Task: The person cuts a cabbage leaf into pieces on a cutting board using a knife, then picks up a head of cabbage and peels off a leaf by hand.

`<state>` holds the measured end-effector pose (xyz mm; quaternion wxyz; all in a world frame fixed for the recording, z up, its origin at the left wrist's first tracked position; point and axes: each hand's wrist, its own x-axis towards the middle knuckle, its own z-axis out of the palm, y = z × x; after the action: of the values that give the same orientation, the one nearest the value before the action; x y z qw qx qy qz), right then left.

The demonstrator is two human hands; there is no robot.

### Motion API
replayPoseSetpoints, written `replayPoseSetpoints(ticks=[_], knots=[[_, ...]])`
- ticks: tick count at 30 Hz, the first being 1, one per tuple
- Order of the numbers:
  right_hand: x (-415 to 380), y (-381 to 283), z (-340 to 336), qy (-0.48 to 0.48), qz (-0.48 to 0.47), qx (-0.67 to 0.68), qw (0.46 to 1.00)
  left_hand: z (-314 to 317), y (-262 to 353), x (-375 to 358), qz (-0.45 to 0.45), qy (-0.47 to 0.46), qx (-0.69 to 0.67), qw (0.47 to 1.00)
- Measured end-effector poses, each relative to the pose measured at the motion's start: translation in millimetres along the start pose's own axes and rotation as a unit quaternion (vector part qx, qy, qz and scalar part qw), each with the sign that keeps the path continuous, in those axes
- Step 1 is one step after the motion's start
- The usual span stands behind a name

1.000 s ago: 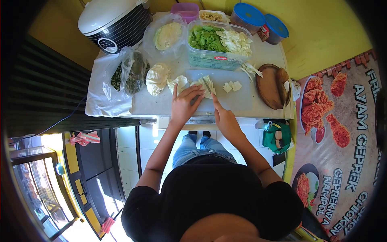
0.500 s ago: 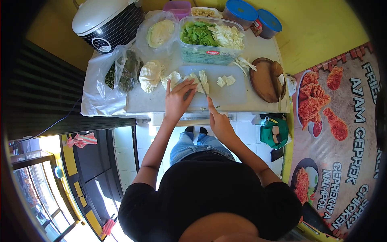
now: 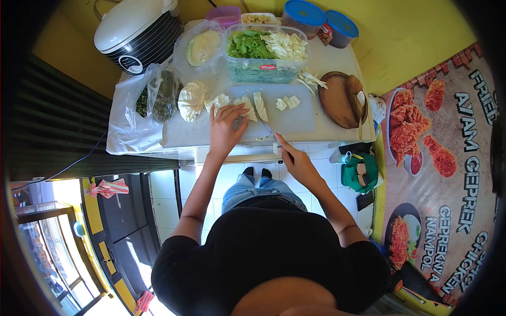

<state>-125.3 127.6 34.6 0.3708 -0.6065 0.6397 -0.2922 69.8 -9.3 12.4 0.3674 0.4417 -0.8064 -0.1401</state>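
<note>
My left hand [image 3: 225, 129] lies over pale cabbage leaves [image 3: 246, 105] on a whitish cutting board [image 3: 298, 120], its fingers bent and holding them down. In my right hand [image 3: 296, 163] is a knife [image 3: 269, 128], gripped by the handle, its blade pointing toward the cabbage. A cut cabbage strip [image 3: 260, 106] lies just right of my left fingers, by the blade. Further right on the board are several small cut cabbage pieces [image 3: 288, 102]. A larger cabbage chunk [image 3: 193, 101] sits left of my left hand.
Behind the board stands a clear tub [image 3: 263, 71] of shredded greens and cabbage. A wooden mortar [image 3: 337, 102] with its pestle is at the right. Bagged greens [image 3: 161, 97], half a cabbage [image 3: 203, 48] in plastic and a rice cooker [image 3: 138, 34] occupy the left side.
My right hand has drawn the knife back and slightly right, and a gap shows between the cut strip and the leaves under my left hand. The view has shifted slightly.
</note>
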Motion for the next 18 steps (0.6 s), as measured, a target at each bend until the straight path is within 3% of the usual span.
replayPoseSetpoints(ticks=[5,8,14,18], knots=[[-5.6,0.6,-21.4,0.015,0.024,0.019,0.999,-11.3,-1.0,17.3,0.047,-0.046,0.040,0.997],[-4.5,-4.1,-36.2,0.078,0.031,0.042,0.996,-8.8,-5.4,33.7,0.096,-0.101,0.010,0.990],[26.1,18.8,-32.0,0.075,0.009,0.035,0.997,16.8,-17.6,54.4,0.161,-0.171,0.021,0.972],[31.7,27.1,-34.8,0.092,0.006,0.037,0.995,15.2,-1.3,58.8,0.159,-0.150,0.050,0.975]])
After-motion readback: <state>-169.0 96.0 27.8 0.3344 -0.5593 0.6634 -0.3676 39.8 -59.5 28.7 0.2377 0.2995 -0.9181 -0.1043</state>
